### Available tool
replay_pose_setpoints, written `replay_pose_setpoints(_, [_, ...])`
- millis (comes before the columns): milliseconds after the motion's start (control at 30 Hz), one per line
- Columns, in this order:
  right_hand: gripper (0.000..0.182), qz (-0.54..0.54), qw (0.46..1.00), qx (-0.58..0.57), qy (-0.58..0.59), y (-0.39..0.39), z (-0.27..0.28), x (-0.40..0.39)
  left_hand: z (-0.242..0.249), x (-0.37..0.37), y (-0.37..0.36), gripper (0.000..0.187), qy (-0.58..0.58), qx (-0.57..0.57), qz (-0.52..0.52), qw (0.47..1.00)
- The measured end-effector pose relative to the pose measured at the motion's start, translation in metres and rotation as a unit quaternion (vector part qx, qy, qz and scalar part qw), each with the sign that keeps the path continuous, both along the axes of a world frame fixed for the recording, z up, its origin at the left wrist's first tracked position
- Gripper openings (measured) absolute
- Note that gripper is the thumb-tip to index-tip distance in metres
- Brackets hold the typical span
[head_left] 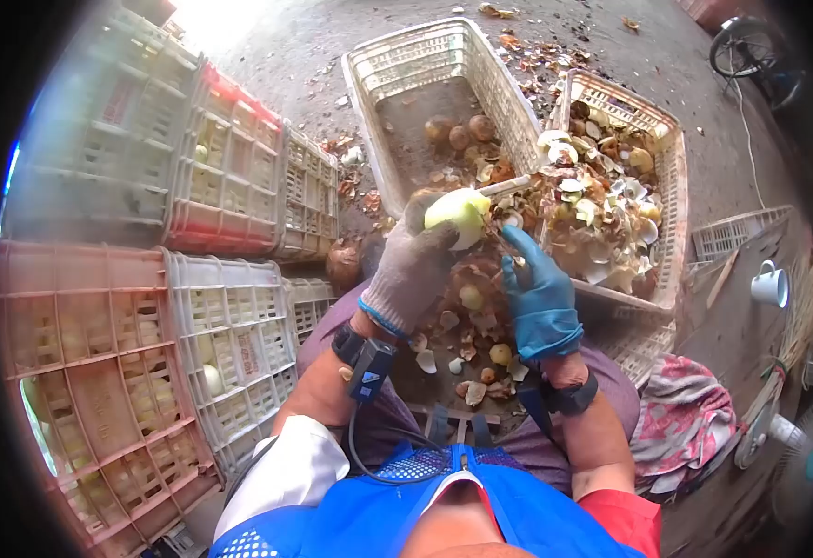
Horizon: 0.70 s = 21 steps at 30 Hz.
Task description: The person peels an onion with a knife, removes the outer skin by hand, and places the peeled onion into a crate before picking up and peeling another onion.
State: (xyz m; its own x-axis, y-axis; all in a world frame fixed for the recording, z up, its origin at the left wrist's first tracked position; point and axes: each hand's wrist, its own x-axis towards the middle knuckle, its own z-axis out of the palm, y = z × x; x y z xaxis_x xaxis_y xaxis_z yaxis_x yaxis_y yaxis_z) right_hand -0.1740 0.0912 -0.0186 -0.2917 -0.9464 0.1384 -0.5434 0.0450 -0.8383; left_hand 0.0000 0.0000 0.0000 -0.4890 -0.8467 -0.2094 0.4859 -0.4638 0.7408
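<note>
My left hand (pixel 411 265), in a dirty white knit glove, is wrapped round a pale green peeled onion (pixel 459 217). My right hand (pixel 539 288), in a blue rubber glove, is just right of the onion, its forefinger stretched up and its other fingers bent; what it holds, if anything, is hard to make out. A light rod, like a knife handle or blade (pixel 507 186), shows beyond the onion. Below the hands, peels and several small onions (pixel 499 353) lie between my knees. Brown unpeeled onions (pixel 459 138) sit in the crate (pixel 509 102) ahead.
A second crate (pixel 672 214) at the right is heaped with peels and scraps. Stacked crates (pixel 99 372) of pale onions stand on the left. At the right are a white mug (pixel 769 285), a pink and white cloth (pixel 684 414) and a wheel (pixel 741 48).
</note>
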Motion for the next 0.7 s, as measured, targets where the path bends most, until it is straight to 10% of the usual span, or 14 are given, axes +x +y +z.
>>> replay_pose_setpoints(67, [0.041,-0.019,0.996,-0.039,0.079,-0.001,-0.008,-0.002,-0.002,0.002,-0.002,0.072,-0.025,-0.023,-0.006,0.999])
replay_pose_setpoints(200, [0.038,-0.002,0.910,0.262,-0.323,0.004,0.006,-0.010,-0.002,-0.005,0.001,0.066,0.085,0.037,0.000,0.996])
replay_pose_setpoints(300, [0.037,-0.045,0.895,0.185,-0.403,0.004,0.002,0.003,-0.017,-0.004,0.000,0.064,0.138,0.117,0.030,0.983])
replay_pose_setpoints(433, [0.047,-0.017,0.997,-0.032,-0.075,-0.002,-0.013,0.009,-0.023,-0.004,0.001,0.066,0.161,0.187,0.022,0.969])
replay_pose_setpoints(700, [0.064,0.020,0.995,0.055,0.082,0.004,0.008,0.004,-0.019,-0.007,0.004,0.066,0.193,0.212,0.033,0.957])
